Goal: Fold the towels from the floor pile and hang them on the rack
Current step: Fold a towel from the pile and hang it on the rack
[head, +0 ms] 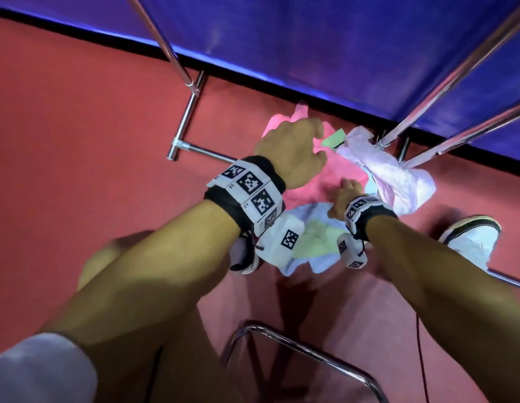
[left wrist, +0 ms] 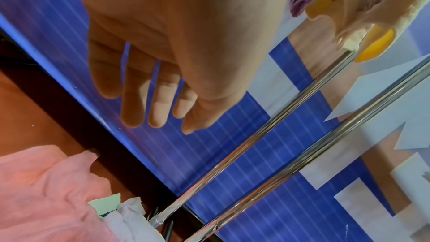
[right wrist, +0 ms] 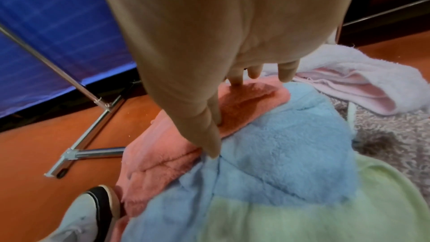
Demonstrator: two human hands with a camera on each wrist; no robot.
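A towel pile lies on the red floor by the chrome rack (head: pixel 444 91): a pink towel (head: pixel 344 173), a blue towel (head: pixel 305 216), a pale green one (head: pixel 314 239) and a whitish-lilac one (head: pixel 398 175). My left hand (head: pixel 311 141) hovers over the pink towel (left wrist: pixel 46 190) with straight fingers (left wrist: pixel 158 113) and holds nothing. My right hand (head: pixel 344 196) reaches down into the pile. Its fingertips (right wrist: pixel 236 80) touch the pink towel (right wrist: pixel 163 144), and its thumb rests at the edge of the blue towel (right wrist: pixel 291 144). The green towel (right wrist: pixel 302 218) lies nearest me.
A blue wall panel (head: pixel 311 39) stands right behind the rack. The rack's foot (right wrist: pixel 93 135) and rails (left wrist: pixel 279 144) flank the pile. My white shoes (head: pixel 470 237) (right wrist: pixel 81 218) stand on either side. A chrome tube (head: pixel 311 353) curves close below me. Grey rug (right wrist: pixel 384 135) lies right.
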